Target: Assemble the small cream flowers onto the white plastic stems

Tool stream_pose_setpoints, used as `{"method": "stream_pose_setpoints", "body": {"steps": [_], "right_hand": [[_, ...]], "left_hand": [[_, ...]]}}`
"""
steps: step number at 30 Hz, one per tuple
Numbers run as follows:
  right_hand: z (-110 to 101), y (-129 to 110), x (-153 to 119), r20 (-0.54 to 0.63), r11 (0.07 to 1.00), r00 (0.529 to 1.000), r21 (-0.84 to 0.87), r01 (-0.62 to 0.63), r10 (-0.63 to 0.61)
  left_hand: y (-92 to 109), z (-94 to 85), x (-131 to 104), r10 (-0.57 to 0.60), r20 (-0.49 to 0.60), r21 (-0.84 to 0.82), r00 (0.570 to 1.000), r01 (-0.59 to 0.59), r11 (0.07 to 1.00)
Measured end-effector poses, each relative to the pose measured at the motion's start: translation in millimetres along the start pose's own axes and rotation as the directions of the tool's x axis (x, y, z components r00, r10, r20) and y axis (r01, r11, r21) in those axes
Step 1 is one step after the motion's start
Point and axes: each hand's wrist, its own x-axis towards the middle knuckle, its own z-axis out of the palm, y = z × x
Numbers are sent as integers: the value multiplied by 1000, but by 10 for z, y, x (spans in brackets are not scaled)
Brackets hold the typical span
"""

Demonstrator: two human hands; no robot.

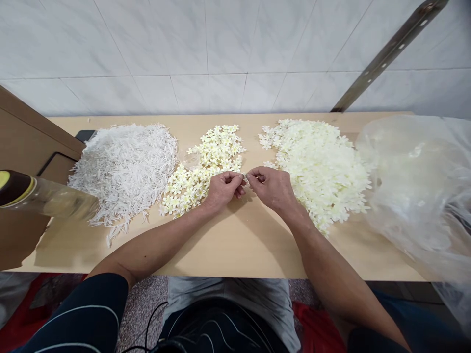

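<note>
My left hand and my right hand meet fingertip to fingertip just above the table. Both are closed in a pinch, and whatever sits between the fingers is too small to name. Just left of my left hand lies a pile of small cream flowers with yellow centres. A larger heap of pale cream flower pieces spreads to the right of my right hand. Farther left is a mound of thin white stems, apart from both hands.
A clear bottle with a dark cap stands at the left, near a brown cardboard box. Clear plastic bags cover the table's right end. Behind the table rises a tiled wall with a metal bracket.
</note>
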Motion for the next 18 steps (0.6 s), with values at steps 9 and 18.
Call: {"method": "stream_pose_setpoints", "body": {"steps": [9,18], "right_hand": [[49,76,-8,-25,1000,1000,22,7,-6],[81,81,-10,-63,998,996,-40,54,-56]], "left_hand": [[28,-29,-13,-25,50,-19,998,26,999],[41,-72,9,-29,109,-71,994,37,997]]}}
